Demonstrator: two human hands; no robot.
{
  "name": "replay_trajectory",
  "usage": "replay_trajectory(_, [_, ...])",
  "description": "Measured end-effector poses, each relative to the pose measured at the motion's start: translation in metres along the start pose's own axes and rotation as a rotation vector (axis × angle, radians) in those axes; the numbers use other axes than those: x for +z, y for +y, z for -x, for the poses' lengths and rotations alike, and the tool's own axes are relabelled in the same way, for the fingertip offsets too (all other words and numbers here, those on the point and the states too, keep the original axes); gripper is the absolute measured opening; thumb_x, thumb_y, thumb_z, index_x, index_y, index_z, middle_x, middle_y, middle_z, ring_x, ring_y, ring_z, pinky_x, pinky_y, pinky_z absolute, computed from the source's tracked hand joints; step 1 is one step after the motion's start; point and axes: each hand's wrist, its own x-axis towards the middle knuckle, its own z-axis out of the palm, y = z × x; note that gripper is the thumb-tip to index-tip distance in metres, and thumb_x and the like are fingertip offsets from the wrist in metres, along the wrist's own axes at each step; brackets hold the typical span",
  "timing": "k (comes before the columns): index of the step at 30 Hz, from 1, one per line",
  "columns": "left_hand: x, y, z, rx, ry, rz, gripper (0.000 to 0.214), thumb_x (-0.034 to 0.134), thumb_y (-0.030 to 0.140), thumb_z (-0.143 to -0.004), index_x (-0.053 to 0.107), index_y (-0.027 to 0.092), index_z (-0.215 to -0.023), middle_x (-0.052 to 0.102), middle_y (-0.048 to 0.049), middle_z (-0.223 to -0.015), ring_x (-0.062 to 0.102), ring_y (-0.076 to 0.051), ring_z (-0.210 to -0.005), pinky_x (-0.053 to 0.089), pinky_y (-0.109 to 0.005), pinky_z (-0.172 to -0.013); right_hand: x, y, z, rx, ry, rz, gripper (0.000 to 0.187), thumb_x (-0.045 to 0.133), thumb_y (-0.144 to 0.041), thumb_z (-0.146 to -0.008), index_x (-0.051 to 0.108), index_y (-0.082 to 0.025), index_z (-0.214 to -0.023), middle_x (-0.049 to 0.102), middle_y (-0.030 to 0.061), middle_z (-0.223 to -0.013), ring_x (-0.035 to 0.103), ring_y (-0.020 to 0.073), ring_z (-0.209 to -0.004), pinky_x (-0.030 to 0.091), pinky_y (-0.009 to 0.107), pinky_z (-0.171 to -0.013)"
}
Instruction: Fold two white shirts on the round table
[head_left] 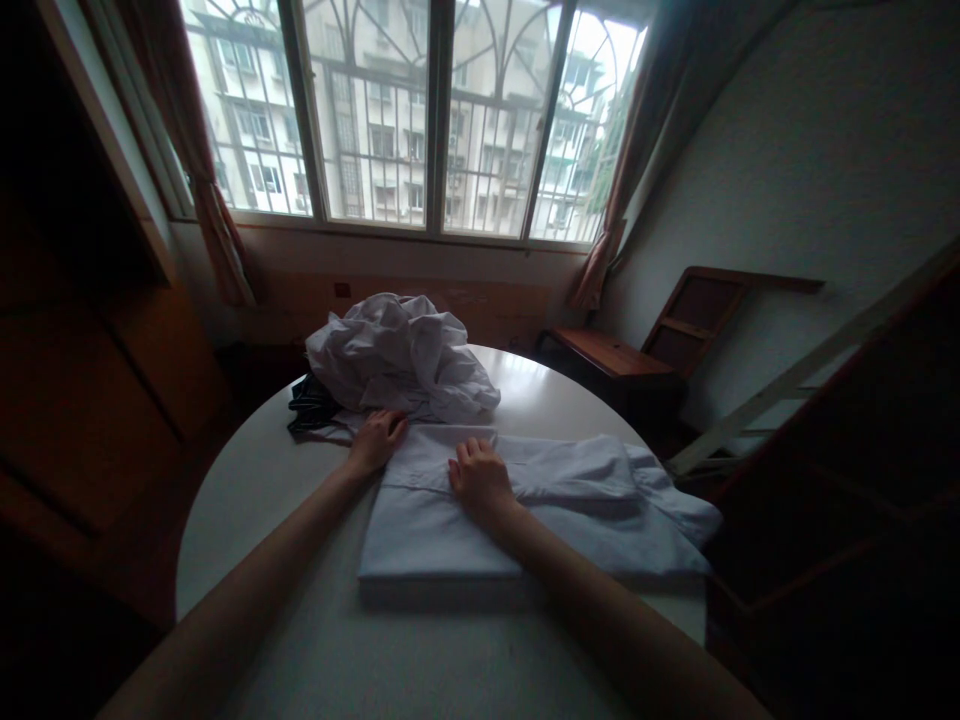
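Observation:
A white shirt (442,545) lies folded lengthwise across the round table, its looser end reaching the right edge. At its far left corner rests my left hand (377,440), fingers stretched over the cloth beside a crumpled heap. My right hand (480,475) is on the upper middle of the shirt, its fingers bent and closed on a fold of the fabric; the fingertips are partly hidden. Behind my left hand rises the heap of crumpled white cloth (397,350). A dark striped cloth (311,405) pokes out from under its left side.
The white round table (247,520) carries everything. Beyond it are a barred window (375,130) and curtains (217,240). A wooden bench (611,352) stands at the back right, near a pale ladder-like frame (772,410). Brown cabinets (82,400) line the left.

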Motion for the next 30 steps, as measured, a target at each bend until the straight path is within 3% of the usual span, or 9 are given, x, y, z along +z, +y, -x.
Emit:
replay_trajectory(4, [0.006, -0.008, -0.008, 0.045, -0.03, 0.026, 0.026, 0.043, 0.034, -0.082, 0.061, 0.016, -0.077, 0.063, -0.0074, -0.081, 0.055, -0.02, -0.084, 0.043, -0.032, -0.079, 0.001, -0.001, -0.001, 0.006, -0.01, 0.007, 0.021, 0.038, -0.029, -0.087, 0.054, -0.017, -0.092, 0.055, 0.0098, -0.096, 0.048, 0.0224, -0.093, 0.04, 0.033, -0.077])
replay_trajectory(11, [0.002, -0.009, -0.003, -0.027, -0.01, 0.21, 0.028, 0.044, 0.038, -0.08, 0.059, 0.015, -0.079, 0.063, -0.006, -0.08, 0.056, -0.017, -0.075, 0.044, -0.026, -0.069, 0.002, 0.001, 0.001, 0.014, 0.012, -0.019, 0.02, 0.039, -0.029, -0.087, 0.054, -0.017, -0.092, 0.055, 0.0095, -0.096, 0.048, 0.0222, -0.091, 0.04, 0.032, -0.076])
replay_trajectory(17, [0.006, -0.01, -0.005, -0.037, -0.039, 0.137, 0.026, 0.044, 0.036, -0.08, 0.059, 0.015, -0.074, 0.059, -0.0077, -0.082, 0.054, -0.019, -0.081, 0.041, -0.031, -0.079, 0.003, 0.003, 0.001, 0.011, 0.027, -0.03, 0.019, 0.04, -0.03, -0.086, 0.054, -0.017, -0.091, 0.055, 0.0092, -0.095, 0.048, 0.0217, -0.091, 0.04, 0.031, -0.076])
replay_trajectory(21, [0.006, -0.011, -0.005, -0.027, -0.036, 0.033, 0.028, 0.043, 0.037, -0.08, 0.057, 0.015, -0.069, 0.056, -0.0081, -0.082, 0.053, -0.019, -0.081, 0.041, -0.03, -0.077, 0.002, 0.005, 0.001, 0.005, 0.021, -0.037, 0.019, 0.041, -0.029, -0.085, 0.054, -0.016, -0.09, 0.055, 0.0085, -0.093, 0.048, 0.0214, -0.09, 0.04, 0.031, -0.076])
replay_trajectory(27, [-0.004, -0.029, -0.005, 0.014, -0.21, 0.152, 0.045, 0.033, 0.048, -0.083, 0.057, 0.015, -0.063, 0.054, -0.0019, -0.069, 0.051, -0.013, -0.062, 0.038, -0.022, -0.059, 0.001, 0.01, 0.002, -0.056, 0.013, -0.079, 0.016, 0.041, -0.026, -0.085, 0.055, -0.017, -0.086, 0.056, 0.0069, -0.092, 0.049, 0.0187, -0.088, 0.039, 0.027, -0.074])
replay_trajectory(30, [-0.007, -0.03, -0.004, 0.017, -0.248, 0.065, 0.043, 0.034, 0.047, -0.083, 0.059, 0.015, -0.069, 0.057, -0.0028, -0.072, 0.053, -0.014, -0.064, 0.037, -0.023, -0.059, 0.003, 0.012, 0.001, -0.049, 0.033, -0.089, 0.016, 0.041, -0.024, -0.085, 0.055, -0.018, -0.083, 0.057, 0.0063, -0.09, 0.05, 0.018, -0.087, 0.04, 0.026, -0.073])
